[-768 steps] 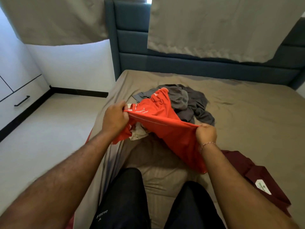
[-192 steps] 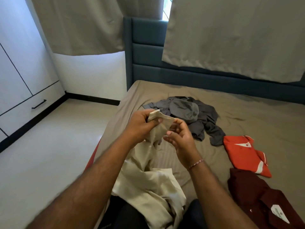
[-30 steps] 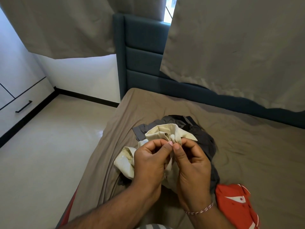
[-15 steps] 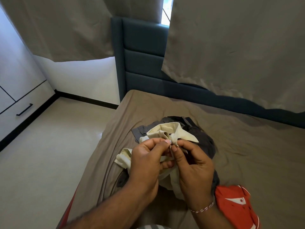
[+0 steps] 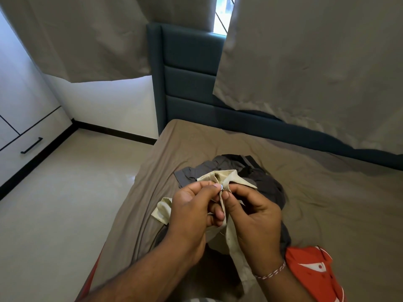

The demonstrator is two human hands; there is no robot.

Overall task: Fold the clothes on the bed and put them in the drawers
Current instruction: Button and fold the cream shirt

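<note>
A cream shirt is held up over the bed in both hands. My left hand pinches a small button at the shirt's front edge near the collar. My right hand pinches the facing edge of the same shirt, thumb against the fabric. The rest of the shirt hangs down between my wrists. Behind it lies a crumpled pile of grey clothes. A folded red shirt lies on the bed at lower right.
White drawers with a black handle stand along the left wall across a bare pale floor. A dark teal headboard and beige curtains rise behind the bed.
Over the last second both hands have stayed at the cream shirt's collar, fingers shifting slightly on the button. Before that, the red shirt was folded and set down on the right.
</note>
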